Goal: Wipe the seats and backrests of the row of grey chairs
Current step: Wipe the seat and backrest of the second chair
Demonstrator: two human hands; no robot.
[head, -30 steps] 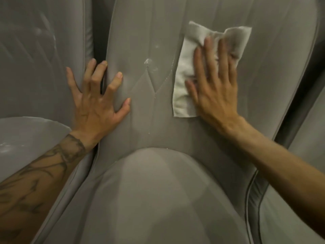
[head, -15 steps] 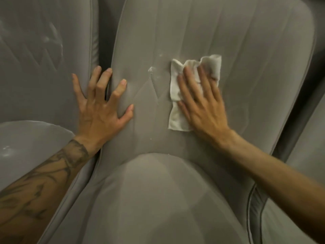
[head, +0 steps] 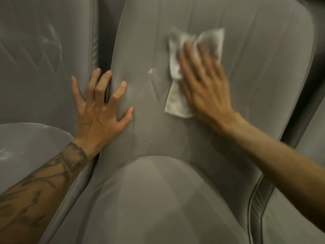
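While cloth (head: pixel 175 106) overlies backrest (head: pixel 255 76), left hand (head: pixel 100 117) straddles gap (head: pixel 104 50).

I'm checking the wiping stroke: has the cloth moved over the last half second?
Yes: judged against the white speck on the backrest, the cloth under the right hand has slid upward.

Cloth (head: pixel 177 95) on middle backrest (head: pixel 255 76), seat (head: pixel 158 199) below, chairs either side

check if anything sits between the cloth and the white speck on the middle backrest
Nothing visible does. Bare grey backrest separates the white speck from the cloth under the right hand; the left hand rests farther left.
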